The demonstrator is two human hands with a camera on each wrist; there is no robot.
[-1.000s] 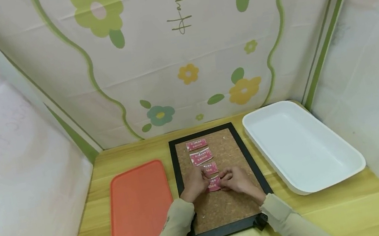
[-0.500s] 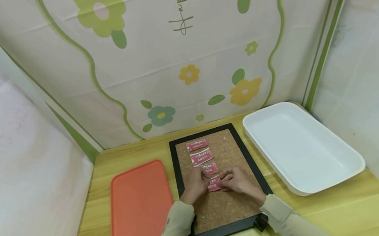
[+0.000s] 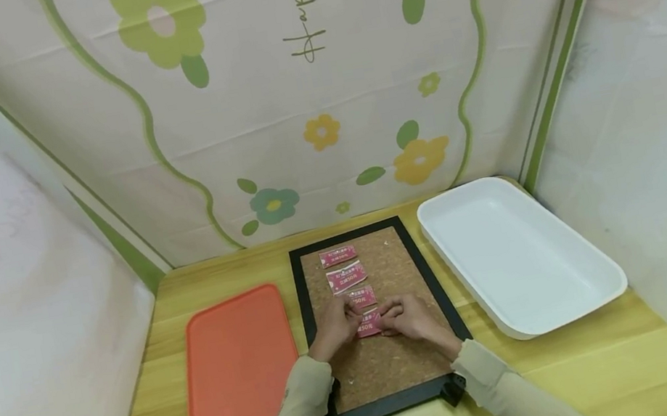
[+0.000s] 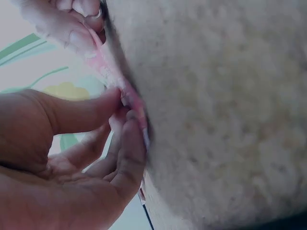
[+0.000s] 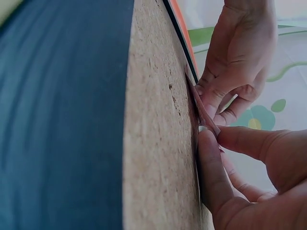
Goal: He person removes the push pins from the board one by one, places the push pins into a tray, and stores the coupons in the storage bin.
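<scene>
One red tray (image 3: 239, 378) is laid on the left of the wooden table (image 3: 600, 377), apart from the board but just beside it, perhaps so that the middle can be used for the work. In the middle, the cork board (image 3: 393, 367) is set within easy reach of both arms. Over its left part, the left hand (image 3: 334, 324) is bent down to the bottom pink card (image 3: 369, 324). The left end of this card seems to be pinched by thumb and fingertips; whether something tiny is held there too cannot be told. Above it, three more pink cards (image 3: 347, 278) are placed in a line, close together, with the print turned toward the person, most likely so that it can be read. The right end of the bottom card is nipped between thumb and finger of the right hand (image 3: 410, 316). With both ends held, the card is probably made straight and stopped from sliding on the cork. Neither hand is left loose. On the far right, a white tub (image 3: 521, 257) is put at a slant, near the board but not touching it, so room for the right arm seems to be left.
</scene>
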